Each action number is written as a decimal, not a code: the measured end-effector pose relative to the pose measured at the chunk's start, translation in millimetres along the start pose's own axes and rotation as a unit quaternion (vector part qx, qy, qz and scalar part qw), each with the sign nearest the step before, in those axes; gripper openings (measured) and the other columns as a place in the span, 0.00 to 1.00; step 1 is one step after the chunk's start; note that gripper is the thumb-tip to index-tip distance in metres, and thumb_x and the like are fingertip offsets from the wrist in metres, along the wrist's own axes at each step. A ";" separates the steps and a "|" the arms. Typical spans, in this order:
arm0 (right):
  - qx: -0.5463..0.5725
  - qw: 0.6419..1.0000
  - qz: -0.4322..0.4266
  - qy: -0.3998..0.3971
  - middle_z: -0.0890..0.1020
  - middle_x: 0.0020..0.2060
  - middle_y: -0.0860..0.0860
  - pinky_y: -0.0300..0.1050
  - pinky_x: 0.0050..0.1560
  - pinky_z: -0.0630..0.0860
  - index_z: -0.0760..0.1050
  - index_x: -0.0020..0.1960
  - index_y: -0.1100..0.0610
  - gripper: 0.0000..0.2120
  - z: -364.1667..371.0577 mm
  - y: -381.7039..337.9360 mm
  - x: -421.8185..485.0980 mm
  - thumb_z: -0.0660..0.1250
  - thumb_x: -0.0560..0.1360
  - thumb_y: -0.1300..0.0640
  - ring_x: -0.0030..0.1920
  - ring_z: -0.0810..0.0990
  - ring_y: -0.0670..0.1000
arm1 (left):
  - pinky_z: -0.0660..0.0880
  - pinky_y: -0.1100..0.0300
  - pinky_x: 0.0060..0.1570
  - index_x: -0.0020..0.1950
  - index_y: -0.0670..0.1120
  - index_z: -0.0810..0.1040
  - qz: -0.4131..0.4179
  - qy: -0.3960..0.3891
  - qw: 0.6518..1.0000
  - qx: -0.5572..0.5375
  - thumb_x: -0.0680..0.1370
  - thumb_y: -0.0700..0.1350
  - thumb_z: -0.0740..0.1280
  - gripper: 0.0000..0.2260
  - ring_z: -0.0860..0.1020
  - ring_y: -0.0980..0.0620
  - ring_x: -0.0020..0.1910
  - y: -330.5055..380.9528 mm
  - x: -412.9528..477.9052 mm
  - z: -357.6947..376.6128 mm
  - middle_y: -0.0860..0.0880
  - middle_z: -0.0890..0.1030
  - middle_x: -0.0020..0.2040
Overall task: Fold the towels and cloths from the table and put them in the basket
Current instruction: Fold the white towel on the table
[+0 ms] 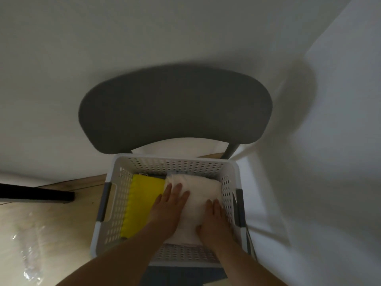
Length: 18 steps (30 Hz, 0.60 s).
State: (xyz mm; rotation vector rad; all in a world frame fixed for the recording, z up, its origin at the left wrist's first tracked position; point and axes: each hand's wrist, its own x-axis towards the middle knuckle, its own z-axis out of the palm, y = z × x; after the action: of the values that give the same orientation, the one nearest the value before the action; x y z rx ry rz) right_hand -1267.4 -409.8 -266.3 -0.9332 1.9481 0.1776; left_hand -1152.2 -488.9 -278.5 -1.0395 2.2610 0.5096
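A white perforated plastic basket (175, 162) with grey handles stands on a chair seat below me. Inside, on the left, lies a folded yellow cloth (142, 201). To its right lies a folded white towel (203, 193). My left hand (172, 207) rests flat, fingers spread, on the towel's left edge beside the yellow cloth. My right hand (215, 221) presses flat on the towel's near right part. Neither hand grips anything. No table is in view.
The chair's grey curved backrest (175, 110) rises just behind the basket, against a white wall. A white wall or panel (329, 182) stands close on the right. At left are the wooden floor (51, 223), a black bar (37, 196) and crumpled clear plastic (31, 254).
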 end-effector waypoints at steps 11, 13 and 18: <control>0.106 0.987 0.006 0.119 0.62 0.73 0.50 0.52 0.70 0.65 0.59 0.73 0.51 0.25 -18.4 -20.7 -47.3 0.59 0.77 0.52 0.72 0.62 0.54 | 0.63 0.58 0.68 0.74 0.52 0.58 -0.018 0.063 0.979 -0.195 0.79 0.48 0.61 0.25 0.59 0.49 0.73 -15.2 -45.2 -27.6 0.50 0.55 0.76; 0.157 0.978 0.002 0.137 0.67 0.69 0.51 0.49 0.67 0.69 0.63 0.71 0.53 0.24 -20.8 -25.0 -68.1 0.61 0.77 0.54 0.68 0.67 0.53 | 0.66 0.62 0.62 0.70 0.51 0.65 -0.032 0.080 0.956 -0.279 0.79 0.46 0.62 0.20 0.68 0.51 0.67 -17.5 -65.8 -39.0 0.50 0.65 0.71; 0.260 0.953 -0.011 0.155 0.71 0.66 0.55 0.43 0.60 0.72 0.67 0.68 0.57 0.20 -22.2 -34.3 -127.8 0.62 0.76 0.58 0.64 0.71 0.54 | 0.71 0.63 0.46 0.57 0.52 0.72 -0.077 0.108 0.894 -0.429 0.79 0.44 0.62 0.07 0.75 0.53 0.48 -13.0 -125.4 -61.3 0.50 0.76 0.52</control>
State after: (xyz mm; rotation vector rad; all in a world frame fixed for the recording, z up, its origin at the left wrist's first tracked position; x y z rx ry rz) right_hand -1224.9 -375.7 -143.7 -0.6539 2.1122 -0.5045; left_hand -1098.7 -462.0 -151.7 -1.7448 2.1083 1.4598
